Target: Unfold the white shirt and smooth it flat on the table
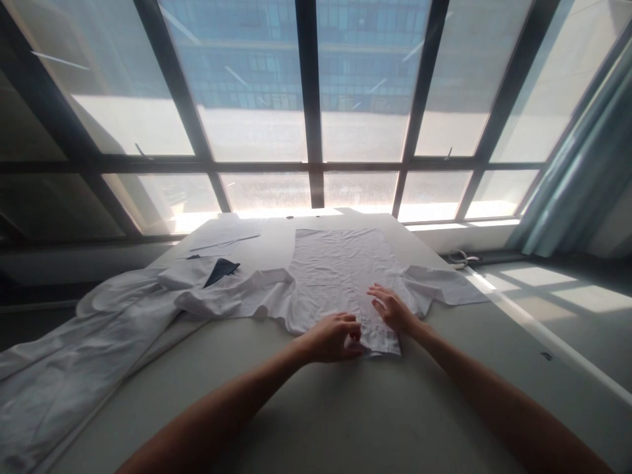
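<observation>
Now our left hand (333, 337) pinches the near hem of the white shirt (340, 276) at 6 o'clock on the table (345, 408); our right hand (392, 309) lies spread flat at 1 o'clock. We'd best smooth outward, keeping edges square.

Shirt: we see the shirt (340, 276) spread flat on the tabletop (375, 408), its collar end nearest us, sleeves out to either side.
Hands: our left hand (332, 338) and right hand (392, 309) rest side by side on the shirt's near end.
Pile of clothes: the pile of clothes (99, 329) lies left of the shirt, hanging over the tabletop's left edge.
Papers: the papers (224, 235) lie behind the pile, at the far left.
Window: the window (311, 105) stands behind the tabletop.
Curtain: the curtain (582, 171) hangs at the right.
</observation>
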A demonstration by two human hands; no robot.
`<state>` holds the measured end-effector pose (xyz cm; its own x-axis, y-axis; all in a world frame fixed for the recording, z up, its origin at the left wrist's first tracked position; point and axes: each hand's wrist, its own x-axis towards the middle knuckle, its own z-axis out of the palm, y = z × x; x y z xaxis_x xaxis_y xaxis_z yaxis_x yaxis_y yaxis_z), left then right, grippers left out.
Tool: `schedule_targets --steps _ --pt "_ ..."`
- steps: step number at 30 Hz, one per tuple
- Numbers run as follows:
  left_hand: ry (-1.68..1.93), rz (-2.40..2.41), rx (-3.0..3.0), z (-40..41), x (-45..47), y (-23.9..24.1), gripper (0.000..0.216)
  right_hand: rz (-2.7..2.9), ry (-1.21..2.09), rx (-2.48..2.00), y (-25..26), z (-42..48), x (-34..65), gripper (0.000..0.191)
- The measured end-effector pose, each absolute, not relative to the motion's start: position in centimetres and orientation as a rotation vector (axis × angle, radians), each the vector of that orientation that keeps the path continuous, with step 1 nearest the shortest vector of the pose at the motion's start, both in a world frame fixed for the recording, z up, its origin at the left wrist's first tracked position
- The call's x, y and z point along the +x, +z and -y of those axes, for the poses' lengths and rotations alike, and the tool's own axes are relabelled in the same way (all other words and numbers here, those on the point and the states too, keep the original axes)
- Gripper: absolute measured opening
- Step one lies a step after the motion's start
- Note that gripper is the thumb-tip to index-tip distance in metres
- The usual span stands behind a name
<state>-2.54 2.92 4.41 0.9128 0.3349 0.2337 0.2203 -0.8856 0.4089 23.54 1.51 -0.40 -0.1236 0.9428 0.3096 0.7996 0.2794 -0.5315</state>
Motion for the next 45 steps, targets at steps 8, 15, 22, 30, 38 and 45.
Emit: schedule_targets --steps 8,15,22,30,38,45 --pt "0.569 -0.559 2.64 -4.5 -2.4 3.4 0.033 2.157 0.271 -1.781 -1.0 -1.3 22.9 0.059" --pt "0.198 -0.613 2.838 -5.2 -2.1 0.7 0.069 2.226 0.308 -1.8 -0.3 -2.0 23.8 0.061" --pt "0.199 -0.592 2.857 -4.3 -2.1 1.0 0.075 2.093 0.223 -1.836 0.6 -4.2 19.4 0.061" --pt "0.215 -0.619 2.851 -3.9 -2.1 0.8 0.076 2.158 0.258 -1.931 -1.3 -6.5 21.0 0.069" --pt "0.268 -0.59 2.819 -3.9 -2.3 0.5 0.072 1.887 0.101 -2.263 -1.8 -8.8 31.4 0.069" --pt "0.24 -0.546 2.814 -3.8 -2.4 1.1 0.066 1.885 0.018 -2.177 -1.9 -8.3 31.4 0.065"
